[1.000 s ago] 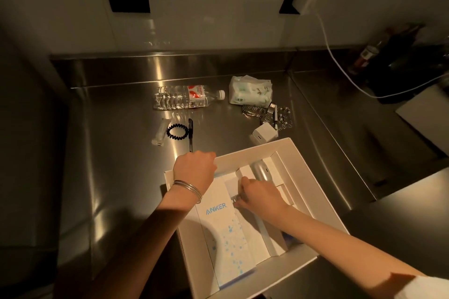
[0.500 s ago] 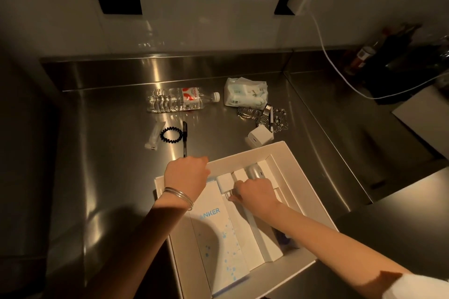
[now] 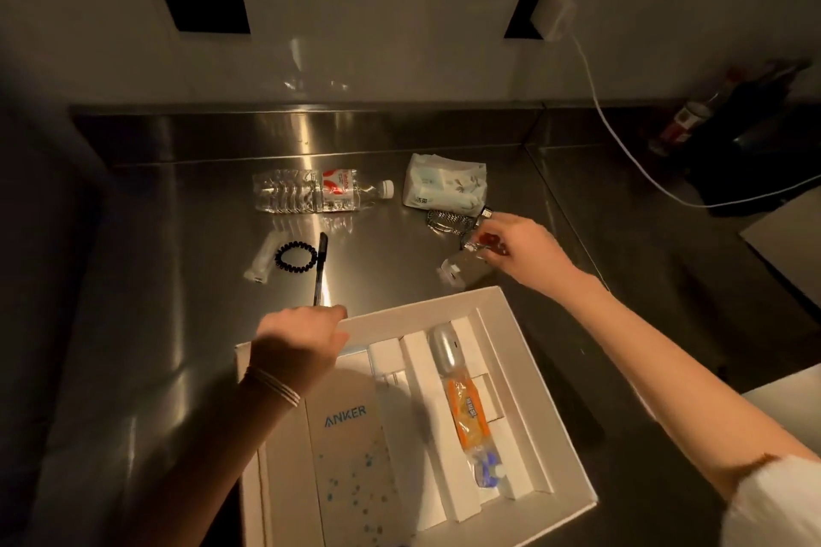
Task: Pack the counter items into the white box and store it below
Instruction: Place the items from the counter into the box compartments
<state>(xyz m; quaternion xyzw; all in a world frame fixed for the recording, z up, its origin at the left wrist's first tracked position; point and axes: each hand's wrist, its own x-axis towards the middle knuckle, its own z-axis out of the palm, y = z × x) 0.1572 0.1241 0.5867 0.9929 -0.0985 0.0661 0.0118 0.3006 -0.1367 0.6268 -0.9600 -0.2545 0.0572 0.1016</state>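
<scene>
A: How does the steel worktop [image 3: 186,369] lie?

B: It runs from a raised back edge to the near side, with bare metal at the left. The white box [image 3: 551,426] sits open at the near edge, lid off, holding an Anker carton [image 3: 351,453], white inserts, a silver rounded device [image 3: 446,351] and an orange wrapped packet [image 3: 466,413].

A: And the loose things?

B: Beyond the box, well apart from it: a water bottle [image 3: 311,190] on its side, a tissue pack [image 3: 444,182] to its right, a metal watch band [image 3: 444,220] just below that. Left of centre lie a pen [image 3: 320,266], a black coil hair tie [image 3: 295,255] touching it, and a small clear tube [image 3: 262,258].

A: The hands?

B: The left hand [image 3: 302,346] rests on the box's far-left rim, fingers curled down over it; whether its grip pinches the wall cannot be told. The right hand [image 3: 520,249] is out past the box's far-right corner, fingertips drawn together on a small object over the white charger cube [image 3: 462,269]. Blur hides which object the fingers hold.
</scene>
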